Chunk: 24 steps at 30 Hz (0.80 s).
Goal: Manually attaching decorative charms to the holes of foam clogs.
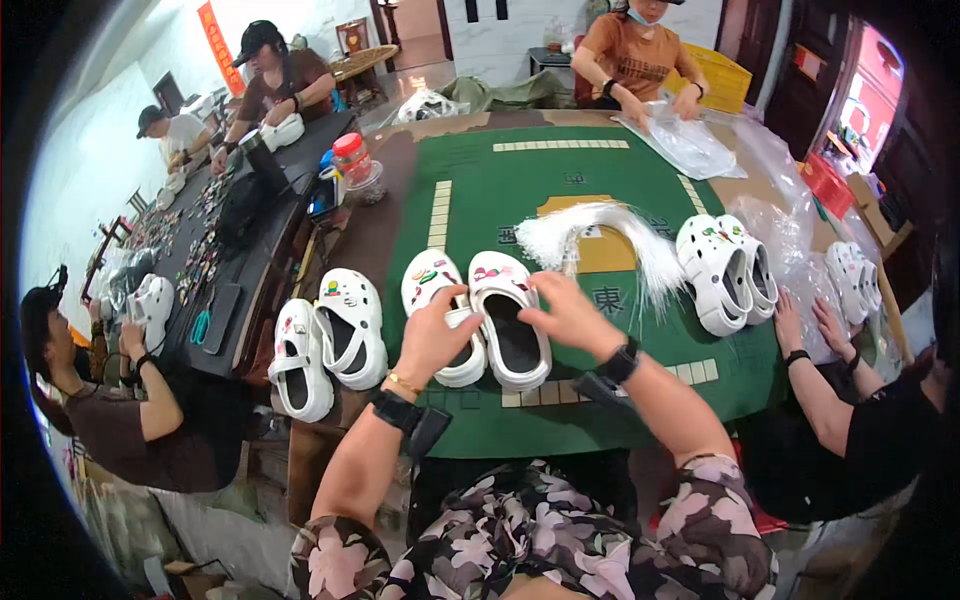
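Note:
A pair of white clogs with colourful charms on their toes stands in front of me on the green mat [470, 165]. My left hand [436, 335] grips the left clog [427, 272] at its strap and covers part of its opening. On the right clog [500, 268], my right hand [574, 318] pinches the outer edge with thumb and forefinger. Its dark insole shows. Left of these, another charm-decorated pair, a near clog [303, 385] and its mate [366, 312], stands at the mat's edge. A bundle of thin white strands [560, 232] lies beyond my right hand.
Another pair of white clogs [712, 285] stands at right. A co-worker's hands [805, 325] rest on clear plastic; across the table, another person handles a plastic bag [680, 140]. A dark side table [262, 262] at left holds scattered charms and teal scissors [202, 322]. A red-lidded jar [352, 158] stands nearby.

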Each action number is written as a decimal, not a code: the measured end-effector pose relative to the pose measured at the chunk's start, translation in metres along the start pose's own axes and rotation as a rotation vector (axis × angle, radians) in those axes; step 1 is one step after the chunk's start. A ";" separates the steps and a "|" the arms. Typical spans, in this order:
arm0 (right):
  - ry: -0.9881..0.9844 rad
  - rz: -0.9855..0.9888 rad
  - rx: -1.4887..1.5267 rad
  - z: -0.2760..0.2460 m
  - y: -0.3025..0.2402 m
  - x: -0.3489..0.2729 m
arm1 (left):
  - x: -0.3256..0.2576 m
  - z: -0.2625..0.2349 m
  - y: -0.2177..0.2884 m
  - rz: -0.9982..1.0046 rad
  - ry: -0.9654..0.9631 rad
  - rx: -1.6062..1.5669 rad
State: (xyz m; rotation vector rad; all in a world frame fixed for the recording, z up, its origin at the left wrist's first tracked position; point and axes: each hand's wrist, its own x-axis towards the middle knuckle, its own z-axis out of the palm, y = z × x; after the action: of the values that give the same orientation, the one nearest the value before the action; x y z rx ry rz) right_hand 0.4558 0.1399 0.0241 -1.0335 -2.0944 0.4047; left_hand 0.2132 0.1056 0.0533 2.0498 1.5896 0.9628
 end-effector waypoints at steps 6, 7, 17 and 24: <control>0.112 0.150 0.309 0.018 -0.045 -0.012 | -0.009 -0.026 0.005 0.033 -0.156 -0.206; 0.106 0.184 0.341 0.016 -0.051 -0.014 | -0.010 -0.026 0.006 0.041 -0.185 -0.232; 0.198 0.384 0.004 -0.036 0.040 -0.026 | -0.016 -0.015 0.018 0.067 -0.190 -0.201; 0.321 0.537 -0.627 -0.083 0.136 0.006 | -0.025 -0.024 0.033 0.163 -0.216 0.270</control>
State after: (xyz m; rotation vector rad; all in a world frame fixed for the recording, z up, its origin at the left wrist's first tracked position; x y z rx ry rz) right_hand 0.5893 0.2257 0.0062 -1.8981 -1.6548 -0.1863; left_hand 0.2159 0.0698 0.0851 2.4042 1.5244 0.5765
